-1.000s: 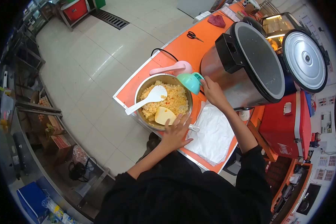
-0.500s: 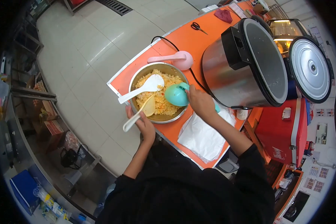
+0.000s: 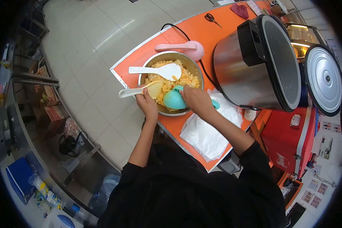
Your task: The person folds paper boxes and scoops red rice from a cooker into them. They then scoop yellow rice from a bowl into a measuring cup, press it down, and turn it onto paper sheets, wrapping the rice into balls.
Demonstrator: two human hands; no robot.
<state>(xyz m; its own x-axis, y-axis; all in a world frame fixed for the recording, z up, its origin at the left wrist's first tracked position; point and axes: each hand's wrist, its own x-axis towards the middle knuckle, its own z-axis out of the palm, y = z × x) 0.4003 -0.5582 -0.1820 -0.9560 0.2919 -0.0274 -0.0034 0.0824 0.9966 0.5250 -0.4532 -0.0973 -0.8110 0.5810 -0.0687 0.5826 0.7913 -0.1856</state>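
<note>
Right hand, gripping the cup, is now dipping into the bowl at the counter's corner; left hand is clasping the paddle.

Bowl on counter; 2 paddles, scoop in bowl; ladle behind; cooker right; paper before cooker.

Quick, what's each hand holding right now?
Left hand: closed on the yellow rice paddle.
Right hand: closed on the teal scoop.
</note>
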